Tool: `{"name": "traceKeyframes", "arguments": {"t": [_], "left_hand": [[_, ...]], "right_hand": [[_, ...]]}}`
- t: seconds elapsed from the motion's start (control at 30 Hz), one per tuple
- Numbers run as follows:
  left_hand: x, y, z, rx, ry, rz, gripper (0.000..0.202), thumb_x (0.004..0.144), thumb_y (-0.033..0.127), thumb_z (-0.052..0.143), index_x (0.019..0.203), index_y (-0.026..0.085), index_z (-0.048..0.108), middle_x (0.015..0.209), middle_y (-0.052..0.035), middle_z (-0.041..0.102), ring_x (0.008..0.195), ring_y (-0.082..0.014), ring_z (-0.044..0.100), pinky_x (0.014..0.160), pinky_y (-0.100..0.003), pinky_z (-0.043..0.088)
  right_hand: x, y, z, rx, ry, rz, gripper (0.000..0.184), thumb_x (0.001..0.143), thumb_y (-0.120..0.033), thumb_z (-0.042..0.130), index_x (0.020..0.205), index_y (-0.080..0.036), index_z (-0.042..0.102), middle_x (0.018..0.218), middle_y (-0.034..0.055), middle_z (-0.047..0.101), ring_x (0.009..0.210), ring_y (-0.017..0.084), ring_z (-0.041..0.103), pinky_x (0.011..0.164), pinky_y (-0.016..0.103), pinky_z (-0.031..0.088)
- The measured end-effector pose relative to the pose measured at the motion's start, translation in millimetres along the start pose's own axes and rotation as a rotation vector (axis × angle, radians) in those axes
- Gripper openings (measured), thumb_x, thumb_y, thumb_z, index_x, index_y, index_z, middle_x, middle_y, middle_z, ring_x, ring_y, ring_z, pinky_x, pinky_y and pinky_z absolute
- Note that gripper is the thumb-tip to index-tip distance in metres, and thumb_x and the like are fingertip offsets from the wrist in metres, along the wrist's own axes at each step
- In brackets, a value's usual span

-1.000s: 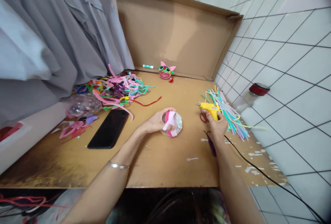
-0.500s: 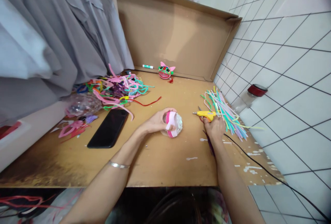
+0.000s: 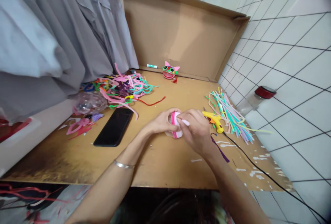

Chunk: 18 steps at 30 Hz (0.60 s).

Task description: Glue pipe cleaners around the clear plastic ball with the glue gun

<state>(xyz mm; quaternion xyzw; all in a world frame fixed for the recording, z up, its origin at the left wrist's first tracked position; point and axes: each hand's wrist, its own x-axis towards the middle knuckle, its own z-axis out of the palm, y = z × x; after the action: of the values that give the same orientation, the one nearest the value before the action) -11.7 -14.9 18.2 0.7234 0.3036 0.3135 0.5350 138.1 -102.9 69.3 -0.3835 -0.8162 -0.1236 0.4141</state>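
Observation:
My left hand (image 3: 162, 122) is wrapped round a small clear ball (image 3: 174, 134) that has bright pink and pale pink fuzzy bands about it. Against the ball's right side, my right hand (image 3: 198, 131) pinches a pale pink pipe cleaner (image 3: 185, 122), whose end sticks out between the fingers. The far side of the ball is hidden by both hands. Just right of my right hand lies a yellow glue gun (image 3: 217, 121) with an orange trigger, its cord running off to the lower right. A purple ribbon (image 3: 221, 149) is beside my right wrist.
A black phone (image 3: 113, 127) and a tangle of coloured pipe cleaners (image 3: 134, 86) lie at left. More pipe cleaners (image 3: 235, 120) lie at right, by a red-lidded jar (image 3: 258, 98). A pink-eared animal-face craft (image 3: 170, 71) and a glue stick (image 3: 152, 66) sit by the cardboard wall (image 3: 196, 37).
My right hand has let go of the glue gun, leaving it on the table, and moved left to the ball, pinching the pale pink pipe cleaner. My left hand still holds the ball.

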Motion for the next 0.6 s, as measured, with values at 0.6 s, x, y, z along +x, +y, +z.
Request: {"name": "traceKeyframes", "arguments": {"t": [0.6], "left_hand": [[0,-9,-9.2,-0.039,0.014,-0.034,0.065,0.059,0.027,0.076,0.119,0.016,0.054,0.098,-0.0029,0.062,0.085,-0.0174,0.057,0.080,-0.030,0.049]], "right_hand": [[-49,32,26,0.186,0.147,0.155,0.020,0.090,-0.010,0.054,0.100,-0.021,0.067,0.085,0.0070,0.070,0.077,0.018,0.066,0.068,0.033,0.055]]}}
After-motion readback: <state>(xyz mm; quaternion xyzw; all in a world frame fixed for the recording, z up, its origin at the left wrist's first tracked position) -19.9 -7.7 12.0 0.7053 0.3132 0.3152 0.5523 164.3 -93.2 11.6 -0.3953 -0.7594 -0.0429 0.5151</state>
